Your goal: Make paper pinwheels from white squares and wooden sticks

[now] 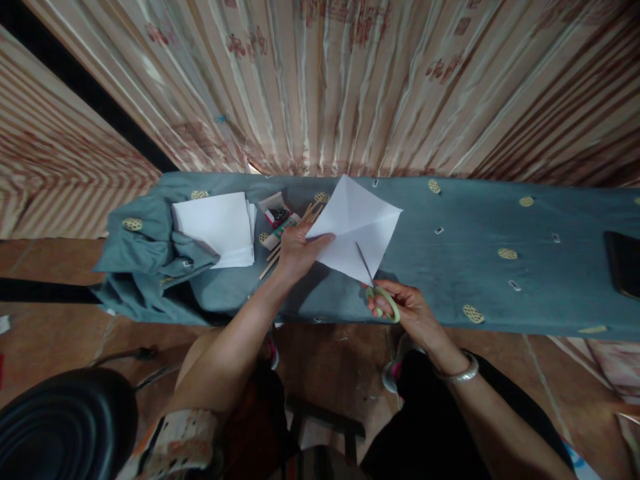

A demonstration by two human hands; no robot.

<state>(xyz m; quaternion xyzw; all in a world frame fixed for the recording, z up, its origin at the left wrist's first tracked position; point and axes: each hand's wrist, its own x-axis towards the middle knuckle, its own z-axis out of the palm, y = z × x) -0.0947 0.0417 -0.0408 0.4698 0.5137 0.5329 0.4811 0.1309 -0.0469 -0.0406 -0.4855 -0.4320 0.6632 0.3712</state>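
Note:
A square sheet of white paper (357, 223) with faint crossing creases is tilted above the cloth, one corner pointing away from me. My left hand (300, 250) pinches its left corner, thumb on top. In my right hand (400, 303) are scissors (385, 305) with light green handles, my fingers through the loops. One dark blade lies over the paper near its front corner; the other blade is hidden, apparently beneath the sheet. Just behind my left hand lie several thin wooden sticks (273, 260) and a small open box (277, 217) with dark contents.
A stack of white paper (215, 227) lies on the left of the narrow table, which a blue-green cloth (470, 233) covers. The cloth is bunched at the left end. A black object (623, 263) sits at the far right. Pleated curtains (340, 87) hang behind; a black round stool (65, 427) stands lower left.

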